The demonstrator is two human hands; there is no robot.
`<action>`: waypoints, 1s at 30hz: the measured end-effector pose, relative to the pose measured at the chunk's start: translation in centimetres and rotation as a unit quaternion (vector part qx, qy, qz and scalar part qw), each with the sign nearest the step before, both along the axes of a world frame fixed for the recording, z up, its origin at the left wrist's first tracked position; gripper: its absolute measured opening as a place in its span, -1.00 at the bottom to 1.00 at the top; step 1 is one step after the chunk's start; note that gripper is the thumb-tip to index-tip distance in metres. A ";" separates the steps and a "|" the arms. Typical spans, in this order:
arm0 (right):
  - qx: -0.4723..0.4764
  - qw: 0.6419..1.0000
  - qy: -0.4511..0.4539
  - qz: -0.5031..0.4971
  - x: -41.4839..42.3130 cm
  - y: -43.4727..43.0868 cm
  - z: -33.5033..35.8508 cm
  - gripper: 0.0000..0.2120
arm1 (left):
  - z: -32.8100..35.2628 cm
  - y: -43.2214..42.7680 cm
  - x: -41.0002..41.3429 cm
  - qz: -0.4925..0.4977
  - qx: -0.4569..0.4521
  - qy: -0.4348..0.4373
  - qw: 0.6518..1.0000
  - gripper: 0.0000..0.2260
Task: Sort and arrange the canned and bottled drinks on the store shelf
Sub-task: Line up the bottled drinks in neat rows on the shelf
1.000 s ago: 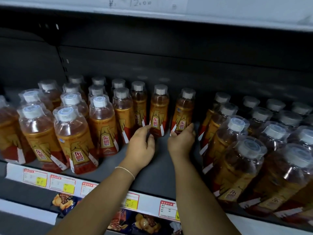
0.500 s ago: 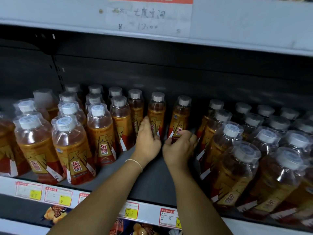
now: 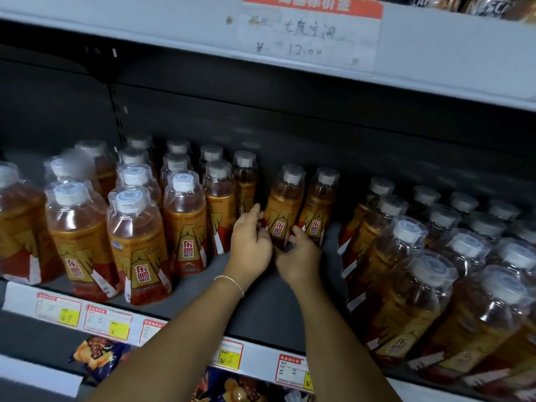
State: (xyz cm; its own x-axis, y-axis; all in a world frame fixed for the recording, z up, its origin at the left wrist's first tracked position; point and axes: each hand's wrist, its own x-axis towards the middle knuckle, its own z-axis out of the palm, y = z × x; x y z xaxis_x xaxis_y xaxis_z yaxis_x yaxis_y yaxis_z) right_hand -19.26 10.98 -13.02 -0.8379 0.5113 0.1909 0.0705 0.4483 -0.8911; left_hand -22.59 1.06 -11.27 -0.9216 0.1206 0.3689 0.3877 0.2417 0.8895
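- The bottle (image 3: 285,204) is gripped low between the left hand (image 3: 251,242) and the right hand (image 3: 301,253), fingers curled round its sides, probably so it can be slid upright.
- A second bottle (image 3: 317,207) is stood just beyond the right hand.
- Bare shelf (image 3: 261,309) is seen beneath both wrists, while packed rows (image 3: 185,221) crowd the left hand's outer side.

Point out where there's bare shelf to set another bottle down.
Bare shelf floor lies front and centre, bordered by the left bottle block, the right bottle block and the two middle bottles behind. A narrower strip separates those from the right block. Both blocks are tightly packed.
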 end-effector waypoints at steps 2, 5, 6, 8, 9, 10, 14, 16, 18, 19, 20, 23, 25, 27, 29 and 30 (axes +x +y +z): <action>-0.020 1.000 -0.006 -0.008 0.2 0.0 0.5 -0.52 | 0.0 0.2 0.5 0.013 -0.028 0.018 0.999 -0.58; 0.035 0.998 -0.042 -0.034 0.7 0.3 1.1 -0.75 | 0.2 0.1 1.4 0.005 -0.017 0.013 1.000 -0.65; 0.059 0.996 -0.052 -0.047 1.1 0.4 1.4 -0.79 | 0.2 0.0 1.6 0.006 -0.019 0.024 1.000 -0.68; 0.087 0.992 -0.062 -0.073 1.9 0.5 1.7 -0.74 | 0.2 0.0 2.2 0.012 -0.028 0.056 0.998 -0.74; 0.099 0.990 -0.058 -0.083 2.3 0.5 1.8 -0.75 | 0.3 0.0 2.4 0.010 -0.025 0.069 0.997 -0.77; 0.109 0.989 -0.049 -0.090 2.6 0.5 1.8 -0.79 | 0.3 0.1 2.6 0.002 -0.015 0.073 0.997 -0.79; 0.144 0.984 -0.026 -0.101 3.7 0.0 1.7 -0.72 | 0.3 0.1 2.9 -0.034 0.035 0.030 0.998 -0.83; 0.150 0.981 -0.045 -0.113 4.3 -0.3 1.6 -0.61 | 0.3 0.3 2.7 -0.037 0.042 0.017 0.998 -0.73; 0.131 0.983 -0.053 -0.117 4.8 -0.4 1.3 -0.47 | 0.3 0.6 2.8 -0.037 0.035 0.007 0.999 -0.66; 0.120 0.984 -0.052 -0.119 5.1 -0.4 1.1 -0.42 | 0.2 0.7 2.9 -0.038 0.029 0.004 0.999 -0.63; 0.112 0.985 -0.050 -0.124 5.4 -0.5 1.1 -0.39 | 0.2 0.9 3.0 -0.036 0.020 0.003 0.999 -0.60; 0.090 0.986 -0.041 -0.135 6.0 -0.3 0.8 -0.37 | 0.0 1.7 3.1 -0.027 0.016 0.006 0.999 -0.61; 0.082 0.985 -0.040 -0.147 6.1 -0.1 0.6 -0.37 | 0.0 2.3 2.8 -0.027 0.015 0.001 1.000 -0.63; 0.076 0.983 -0.048 -0.160 6.1 0.1 0.5 -0.36 | 0.2 2.9 2.2 -0.040 0.003 -0.018 0.999 -0.63; 0.065 0.982 -0.050 -0.172 6.0 0.2 0.4 -0.34 | 0.6 3.6 0.9 -0.061 0.014 -0.054 0.997 -0.68; 0.061 0.981 -0.049 -0.176 6.0 0.1 0.4 -0.34 | 0.9 3.9 0.2 -0.074 0.034 -0.076 0.994 -0.75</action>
